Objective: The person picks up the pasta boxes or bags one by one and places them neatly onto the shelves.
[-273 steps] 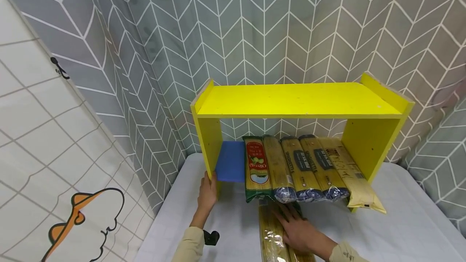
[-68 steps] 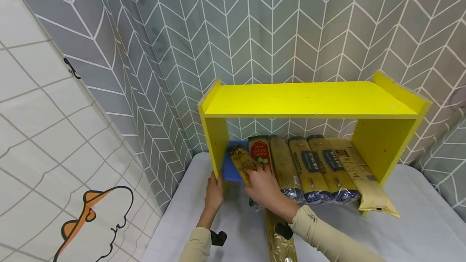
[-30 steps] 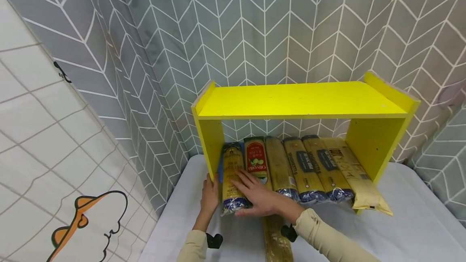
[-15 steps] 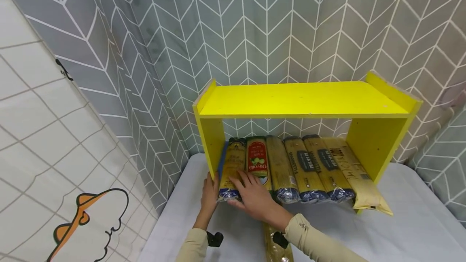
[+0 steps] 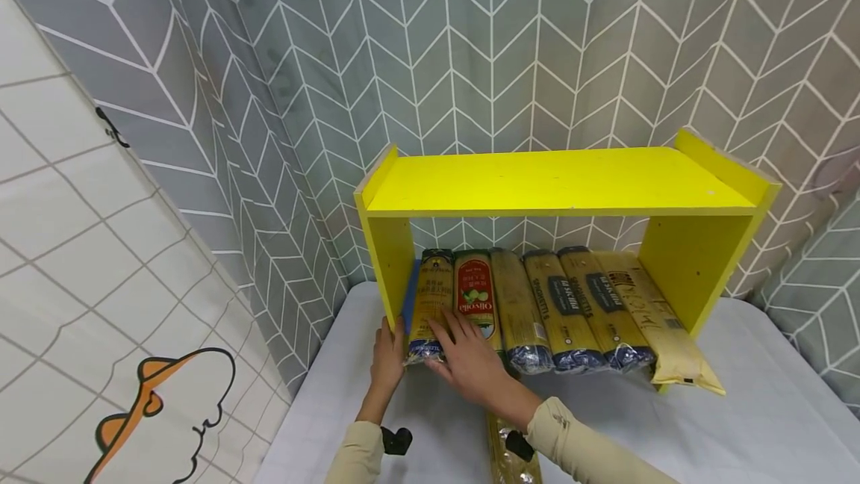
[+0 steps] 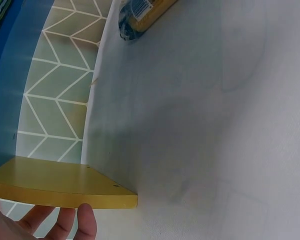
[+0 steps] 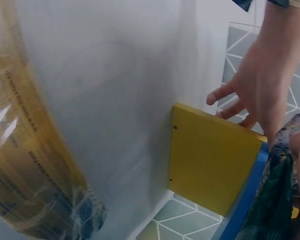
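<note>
My right hand (image 5: 470, 361) lies with spread fingers on the front part of a yellow spaghetti pack (image 5: 433, 297) with a dark blue end. This pack rests on the blue lower board (image 5: 408, 305) of a yellow shelf unit (image 5: 558, 181), at the far left of a row. Beside it is a green-and-red Olivoilà pasta pack (image 5: 474, 286), which the fingertips come close to. My left hand (image 5: 386, 357) grips the front edge of the unit's left side panel (image 6: 65, 185), its fingers along the outer face. Another spaghetti pack (image 7: 35, 145) lies on the table below, partly under my right forearm.
Farther right in the row lie several spaghetti packs (image 5: 564, 305) and a pale yellow pack (image 5: 655, 320) that juts past the front edge. The unit stands on a white-covered table (image 5: 759, 394), before a grey patterned curtain (image 5: 510, 43).
My right hand has brought a spaghetti pack from the table onto the bare left end of the blue board, then slid it straighter and deeper. My left hand has stayed at the side panel.
</note>
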A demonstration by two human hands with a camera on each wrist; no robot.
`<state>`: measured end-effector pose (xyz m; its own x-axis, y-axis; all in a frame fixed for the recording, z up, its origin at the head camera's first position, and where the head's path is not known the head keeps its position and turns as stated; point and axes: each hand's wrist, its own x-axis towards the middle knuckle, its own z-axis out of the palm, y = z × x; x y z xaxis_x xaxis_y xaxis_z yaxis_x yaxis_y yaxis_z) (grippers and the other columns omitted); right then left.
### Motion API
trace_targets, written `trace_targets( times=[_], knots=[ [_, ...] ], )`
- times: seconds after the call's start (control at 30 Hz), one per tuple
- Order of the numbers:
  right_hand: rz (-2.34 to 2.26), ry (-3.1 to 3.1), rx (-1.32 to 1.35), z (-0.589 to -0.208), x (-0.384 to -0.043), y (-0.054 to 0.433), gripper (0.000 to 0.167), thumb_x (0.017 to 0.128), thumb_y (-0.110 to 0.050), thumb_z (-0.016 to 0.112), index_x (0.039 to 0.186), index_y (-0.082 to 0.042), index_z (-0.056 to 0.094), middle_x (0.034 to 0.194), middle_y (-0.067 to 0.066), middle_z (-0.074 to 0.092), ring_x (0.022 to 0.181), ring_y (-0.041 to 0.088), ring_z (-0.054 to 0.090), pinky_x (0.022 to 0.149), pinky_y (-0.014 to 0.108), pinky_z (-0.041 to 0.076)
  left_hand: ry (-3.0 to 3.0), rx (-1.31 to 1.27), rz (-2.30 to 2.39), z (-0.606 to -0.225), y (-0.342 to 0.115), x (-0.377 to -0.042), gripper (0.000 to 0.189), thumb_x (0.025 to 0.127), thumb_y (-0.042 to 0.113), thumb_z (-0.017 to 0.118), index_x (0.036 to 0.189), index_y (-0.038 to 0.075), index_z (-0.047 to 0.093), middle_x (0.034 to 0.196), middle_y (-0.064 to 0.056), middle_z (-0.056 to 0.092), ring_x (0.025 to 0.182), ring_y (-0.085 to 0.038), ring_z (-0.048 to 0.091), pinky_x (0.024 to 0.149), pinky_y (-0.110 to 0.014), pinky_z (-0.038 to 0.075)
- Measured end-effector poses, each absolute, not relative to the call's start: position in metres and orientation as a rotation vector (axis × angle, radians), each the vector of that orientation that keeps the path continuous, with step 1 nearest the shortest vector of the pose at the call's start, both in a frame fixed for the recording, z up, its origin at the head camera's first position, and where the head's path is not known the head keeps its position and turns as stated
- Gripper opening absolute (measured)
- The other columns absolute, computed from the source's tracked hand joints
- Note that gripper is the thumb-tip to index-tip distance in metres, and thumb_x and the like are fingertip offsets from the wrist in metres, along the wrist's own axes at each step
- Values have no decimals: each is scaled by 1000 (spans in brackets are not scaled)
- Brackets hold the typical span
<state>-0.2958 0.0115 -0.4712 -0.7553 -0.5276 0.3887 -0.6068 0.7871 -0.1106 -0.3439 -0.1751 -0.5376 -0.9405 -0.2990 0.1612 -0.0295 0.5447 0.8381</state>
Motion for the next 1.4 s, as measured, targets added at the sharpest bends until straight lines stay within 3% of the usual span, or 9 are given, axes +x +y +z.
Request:
trace_targets(
  times=[0.3, 0.43, 0.67, 0.83, 0.97, 1.07, 1.17, 1.27, 1.4],
  knots=[
    [52, -2377, 894, -488, -294, 23, 72, 90, -49, 76, 148, -14, 51, 149, 15, 55, 134, 32, 57, 109, 45, 49, -2524, 269, -1375, -542, -174, -344, 56, 109, 54, 30, 144, 12, 45, 103, -18, 56, 79, -24, 52, 61, -36, 37],
    [44, -2196, 1076, -497, -286, 32, 71, 82, -34, 86, 143, -15, 56, 147, 11, 57, 134, 28, 57, 105, 40, 52, -2523, 271, -1362, -541, -174, -344, 57, 109, 53, 30, 145, 11, 44, 104, -19, 57, 81, -25, 54, 61, -38, 39],
    [103, -1858, 1660, -513, -272, 54, 24, 89, -25, 81, 111, -24, 71, 136, 1, 65, 125, 14, 62, 105, 27, 51, -2505, 247, -1339, -536, -177, -344, 56, 110, 52, 31, 143, 9, 45, 101, -19, 55, 79, -26, 53, 60, -39, 38],
    [-11, -2102, 1801, -523, -269, 78, 12, 98, -27, 69, 110, -29, 71, 136, -3, 65, 123, 12, 61, 100, 28, 52, -2504, 235, -1398, -537, -175, -344, 56, 110, 53, 30, 144, 10, 43, 99, -17, 54, 78, -24, 51, 61, -36, 36],
    [20, -2667, 1631, -530, -261, 92, 32, 103, -45, 59, 129, -29, 66, 151, 1, 56, 134, 24, 57, 100, 45, 53, -2507, 266, -1413, -539, -174, -342, 57, 110, 53, 30, 145, 11, 43, 101, -17, 54, 79, -24, 51, 61, -35, 36],
    [159, -3143, 1240, -531, -254, 92, 65, 98, -62, 57, 149, -23, 51, 161, 9, 45, 139, 40, 52, 98, 62, 52, -2513, 266, -1406, -540, -177, -342, 57, 109, 54, 29, 145, 12, 43, 102, -17, 54, 80, -23, 51, 62, -35, 36],
    [270, -3350, 876, -533, -250, 88, 88, 90, -70, 62, 158, -22, 37, 165, 17, 36, 140, 52, 47, 96, 69, 49, -2502, 240, -1406, -539, -178, -343, 57, 110, 53, 29, 144, 10, 43, 101, -17, 54, 80, -23, 51, 61, -36, 36],
    [278, -3331, 820, -536, -249, 85, 96, 87, -70, 66, 160, -19, 32, 167, 19, 31, 142, 55, 42, 100, 68, 48, -2505, 240, -1404, -538, -178, -344, 57, 110, 54, 29, 143, 11, 43, 101, -17, 54, 80, -23, 51, 61, -35, 36],
    [369, -3274, 923, -537, -250, 85, 103, 80, -55, 77, 162, -17, 27, 169, 21, 24, 147, 54, 36, 106, 66, 45, -2517, 264, -1410, -538, -176, -343, 57, 109, 54, 28, 145, 12, 43, 102, -16, 54, 81, -23, 51, 63, -35, 36]
  ],
)
